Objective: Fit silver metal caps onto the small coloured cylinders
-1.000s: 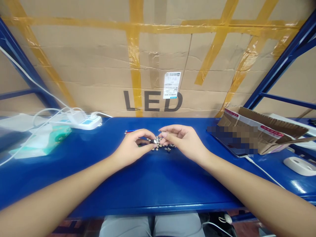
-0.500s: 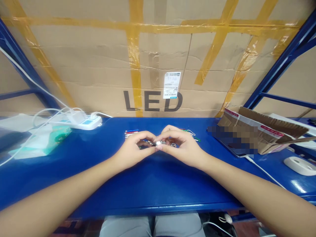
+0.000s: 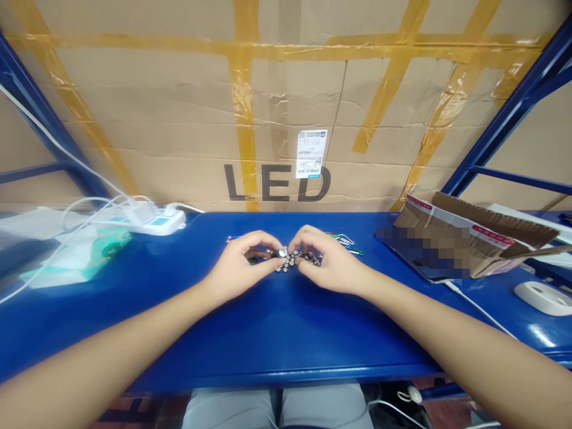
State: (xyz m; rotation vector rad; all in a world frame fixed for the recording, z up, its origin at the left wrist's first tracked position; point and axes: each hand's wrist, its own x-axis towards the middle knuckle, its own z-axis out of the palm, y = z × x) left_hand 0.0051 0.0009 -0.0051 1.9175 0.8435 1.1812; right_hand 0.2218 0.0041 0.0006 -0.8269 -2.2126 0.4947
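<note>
Between the thumb and index fingertip of my left hand (image 3: pixel 243 259) is a small round silver metal piece (image 3: pixel 283 252). My right hand (image 3: pixel 333 262) is just to the right, its thumb and index finger apart, over a pile of small shiny metal pieces (image 3: pixel 295 258). The pile lies on the blue table (image 3: pixel 268 333) and is partly hidden by both hands. Behind my left hand, ends of thin blue and red sticks (image 3: pixel 232 238) peek out. Beyond my right hand lie green and red thin metal items (image 3: pixel 346 241), partly covered.
A tissue pack (image 3: pixel 84 259) and a white power strip (image 3: pixel 163 221) with cables are on the left. To the right are an opened cardboard box (image 3: pixel 473 238), a dark phone-like device (image 3: pixel 409 256) with a white cable, and a white mouse (image 3: pixel 543 297). A large carton (image 3: pixel 187 119) stands behind.
My hands, fingertips together before, have parted slightly. The round silver piece shows in my left fingertips, and more of the metal pile is visible between the hands.
</note>
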